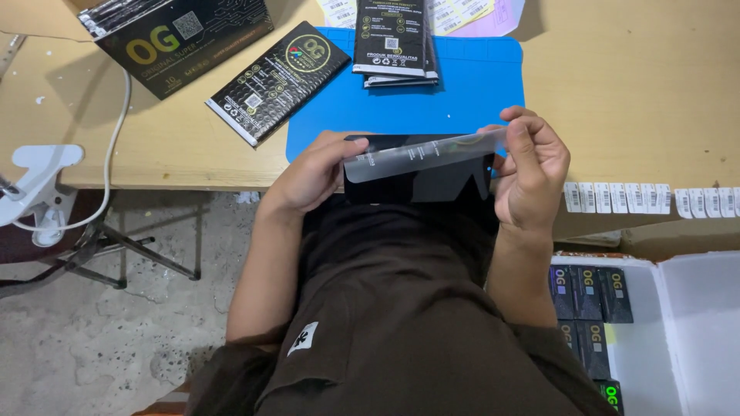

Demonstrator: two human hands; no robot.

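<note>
Two hands engaged | left hand (pixel 312 176) closed at 9 o'clock end of flat black glossy rectangular panel (pixel 416 183) | right hand (pixel 532 173) pinches 3 o'clock end of clear thin plastic film strip (pixel 420 156) | panel sits at table edge, 6 o'clock of blue rubber work mat (pixel 478 85) | advice: keep film taut, level, edges only.
</note>
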